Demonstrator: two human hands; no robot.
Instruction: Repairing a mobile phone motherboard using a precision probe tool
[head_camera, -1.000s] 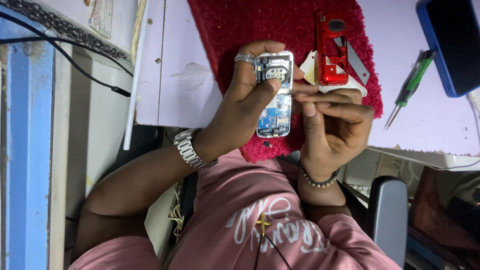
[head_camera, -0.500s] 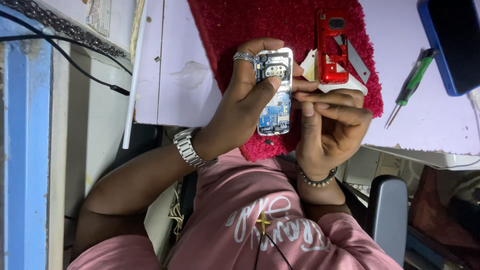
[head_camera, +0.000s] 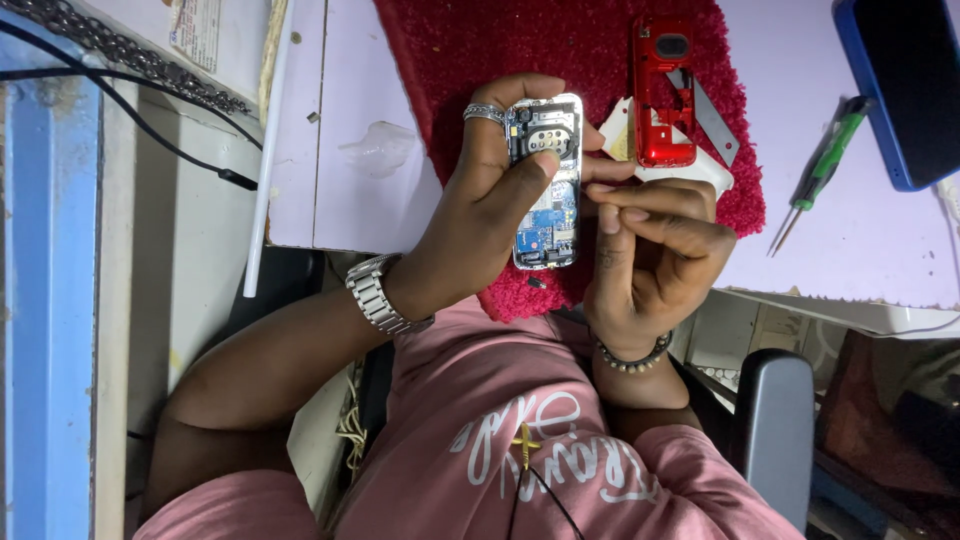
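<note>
A: Where is the opened phone (head_camera: 545, 185)?
B: Over the red mat (head_camera: 450, 60), clamped in one hand (head_camera: 480, 215), circuit board exposed.
A: The other hand (head_camera: 650, 250)?
B: Fingers curled together, fingertips touching the phone's edge. The red housing (head_camera: 662, 90) lies beside it; a green screwdriver (head_camera: 820, 180) lies well apart.

Held in left hand (head_camera: 488, 205): opened phone (head_camera: 547, 190), circuit board bare, thumb across its upper part. Pressed against its right edge: right hand (head_camera: 655, 255), fingertips pinched together. Just beyond the grip, on red mat (head_camera: 450, 50): red phone shell (head_camera: 662, 95). Farther right: green screwdriver (head_camera: 822, 175).
</note>
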